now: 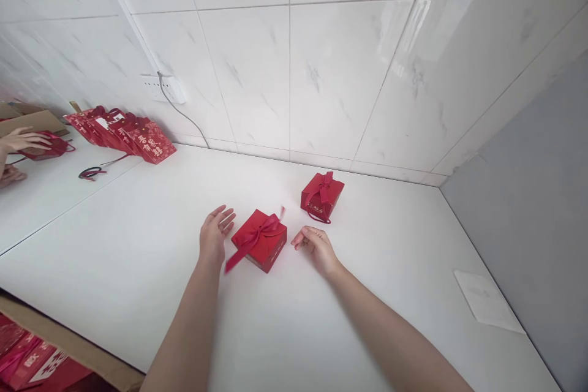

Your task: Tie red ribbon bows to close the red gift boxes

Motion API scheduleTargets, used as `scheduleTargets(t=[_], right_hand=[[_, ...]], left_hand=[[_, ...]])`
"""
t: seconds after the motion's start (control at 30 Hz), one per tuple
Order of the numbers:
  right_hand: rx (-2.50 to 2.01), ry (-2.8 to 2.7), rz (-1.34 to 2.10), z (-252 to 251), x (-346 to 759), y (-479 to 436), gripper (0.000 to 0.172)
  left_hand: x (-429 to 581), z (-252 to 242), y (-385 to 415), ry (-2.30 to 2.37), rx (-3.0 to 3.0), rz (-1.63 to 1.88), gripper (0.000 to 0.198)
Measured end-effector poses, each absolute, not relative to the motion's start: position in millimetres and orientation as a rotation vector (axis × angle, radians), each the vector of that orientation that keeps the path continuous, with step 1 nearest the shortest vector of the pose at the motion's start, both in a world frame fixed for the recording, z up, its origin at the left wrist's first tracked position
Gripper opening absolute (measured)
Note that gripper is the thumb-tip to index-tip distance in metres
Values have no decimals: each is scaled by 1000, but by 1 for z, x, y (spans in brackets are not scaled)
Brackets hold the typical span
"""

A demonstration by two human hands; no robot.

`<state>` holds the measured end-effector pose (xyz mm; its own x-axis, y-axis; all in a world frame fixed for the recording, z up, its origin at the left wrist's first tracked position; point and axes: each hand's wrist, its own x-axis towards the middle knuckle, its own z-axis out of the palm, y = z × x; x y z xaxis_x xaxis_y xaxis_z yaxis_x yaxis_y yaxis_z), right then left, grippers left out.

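A red gift box (271, 246) with a ribbon bow (260, 234) on its lid rests on the white table between my hands. One long ribbon tail hangs toward its near left corner. My left hand (215, 231) is just left of the box, fingers spread, holding nothing. On the other side, my right hand (316, 246) hovers a little apart from the box, its fingers loosely curled with a gap to the thumb and nothing visible in them. Behind it stands a second red gift box (316, 187), also tied with a bow, a ribbon loop drooping down its front.
Red gift bags (149, 139) lean in a row by the wall at left. Scissors (92, 173) lie near them. A co-worker's hand (27, 139) touches another red box. A carton (59, 343) of red packages sits below the table edge. A white sheet (484, 300) lies right.
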<state>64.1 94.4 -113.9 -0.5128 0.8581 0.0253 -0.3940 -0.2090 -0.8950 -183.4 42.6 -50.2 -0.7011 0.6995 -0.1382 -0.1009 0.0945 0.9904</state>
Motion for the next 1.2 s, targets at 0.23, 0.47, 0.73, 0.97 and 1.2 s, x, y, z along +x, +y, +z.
scheduleTargets(t=[0.23,0.47,0.73,0.97,1.2], right_hand=[[-642,-990,1850,-113,65,97,32],[-629,-963,1867,-117,66,97,30],[-622,-919,1895,-119,70,96,30],[-636,-885,1919,-119,72,95,27],[-660,-881,1922,-119,76,93,25]], left_hand=[[-160,-10,18,1895,1121,1501,45],[-95,-2,10,2199,1794,691,81],[-97,20,2,1726,2065,408,57],[-55,34,-41,2361,1742,47,103],[-64,51,-74,2390,1419,50,100]])
